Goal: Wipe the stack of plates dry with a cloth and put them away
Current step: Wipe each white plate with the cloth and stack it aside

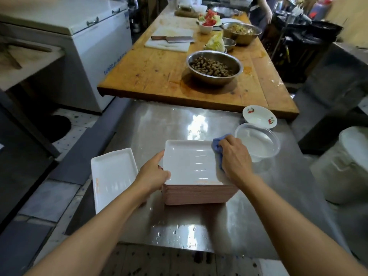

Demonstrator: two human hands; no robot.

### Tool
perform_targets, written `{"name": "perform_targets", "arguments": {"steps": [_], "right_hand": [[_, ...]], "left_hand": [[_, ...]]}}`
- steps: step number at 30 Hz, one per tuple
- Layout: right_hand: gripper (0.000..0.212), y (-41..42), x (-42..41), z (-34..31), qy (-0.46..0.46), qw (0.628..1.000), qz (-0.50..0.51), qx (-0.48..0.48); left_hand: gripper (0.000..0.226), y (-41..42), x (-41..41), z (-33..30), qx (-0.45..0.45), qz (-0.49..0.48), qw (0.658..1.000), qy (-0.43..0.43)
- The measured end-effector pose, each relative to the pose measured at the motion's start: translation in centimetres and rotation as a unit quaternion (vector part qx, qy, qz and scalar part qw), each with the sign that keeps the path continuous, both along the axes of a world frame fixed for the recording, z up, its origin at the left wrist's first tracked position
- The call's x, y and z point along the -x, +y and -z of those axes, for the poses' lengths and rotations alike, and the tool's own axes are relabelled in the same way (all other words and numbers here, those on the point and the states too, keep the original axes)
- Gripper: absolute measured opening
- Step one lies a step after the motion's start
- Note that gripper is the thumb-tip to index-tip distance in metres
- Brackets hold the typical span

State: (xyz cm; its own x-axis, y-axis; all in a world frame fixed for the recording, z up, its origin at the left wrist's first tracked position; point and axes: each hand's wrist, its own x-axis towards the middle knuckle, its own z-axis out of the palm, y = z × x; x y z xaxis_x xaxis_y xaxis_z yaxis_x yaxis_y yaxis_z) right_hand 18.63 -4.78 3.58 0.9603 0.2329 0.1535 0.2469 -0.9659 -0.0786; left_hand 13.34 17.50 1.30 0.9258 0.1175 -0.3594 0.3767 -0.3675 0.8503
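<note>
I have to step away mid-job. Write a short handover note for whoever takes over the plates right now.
Left hand grips the left edge of the top plate, steadying the stack on the steel table.
Right hand presses the blue cloth on that plate's right side.
Done: one plate lies apart, left of the stack.
Left: wipe the stack, then put all away.

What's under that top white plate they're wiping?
Under the top plate sits a stack of plates, only their pinkish edges showing. Their faces are covered, so wet or dry cannot be told. The stack rests on the steel table.
</note>
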Motion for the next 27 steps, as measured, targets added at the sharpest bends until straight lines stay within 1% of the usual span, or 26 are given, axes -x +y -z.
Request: {"name": "perform_targets", "arguments": {"steps": [5,8,11,13,16,19,21,24,27], "right_hand": [[0.027,-1.3,1.4,-0.2,-0.008,1.0,-0.029,-0.002],[0.026,-2.6,3.9,-0.3,0.033,0.998,-0.057,0.0],[0.021,-2.7,6.4,-0.6,0.08,0.995,-0.048,-0.041],[0.021,-1.5,7.3,-0.9,0.111,0.988,-0.05,-0.092],[0.022,1.6,7.6,-0.8,0.137,0.976,-0.099,-0.134],[0.021,5.2,7.4,-0.5,0.15,0.963,-0.149,-0.169],[0.021,7.3,7.1,-0.6,0.169,0.954,-0.163,-0.189],[0.019,9.2,6.0,-0.5,0.19,0.946,-0.136,-0.224],[0.028,10.0,4.5,0.1,0.182,0.957,-0.089,-0.207]], "left_hand": [[0.072,-0.3,0.3,0.1,-0.019,-0.012,1.0,-0.004],[0.071,-0.4,0.3,0.1,-0.022,-0.018,1.0,-0.004],[0.072,-0.5,0.5,0.1,-0.01,-0.025,1.0,-0.008],[0.071,-0.5,0.5,0.0,0.006,-0.031,0.999,-0.007],[0.066,-0.3,0.6,0.0,0.038,-0.028,0.999,-0.011],[0.056,-0.2,0.8,0.0,0.06,-0.017,0.998,-0.017],[0.049,0.1,0.6,0.0,0.078,-0.019,0.997,-0.015],[0.046,0.3,0.4,-0.1,0.095,-0.022,0.995,-0.008],[0.039,0.1,0.6,-0.2,0.065,0.001,0.998,-0.022]]}}
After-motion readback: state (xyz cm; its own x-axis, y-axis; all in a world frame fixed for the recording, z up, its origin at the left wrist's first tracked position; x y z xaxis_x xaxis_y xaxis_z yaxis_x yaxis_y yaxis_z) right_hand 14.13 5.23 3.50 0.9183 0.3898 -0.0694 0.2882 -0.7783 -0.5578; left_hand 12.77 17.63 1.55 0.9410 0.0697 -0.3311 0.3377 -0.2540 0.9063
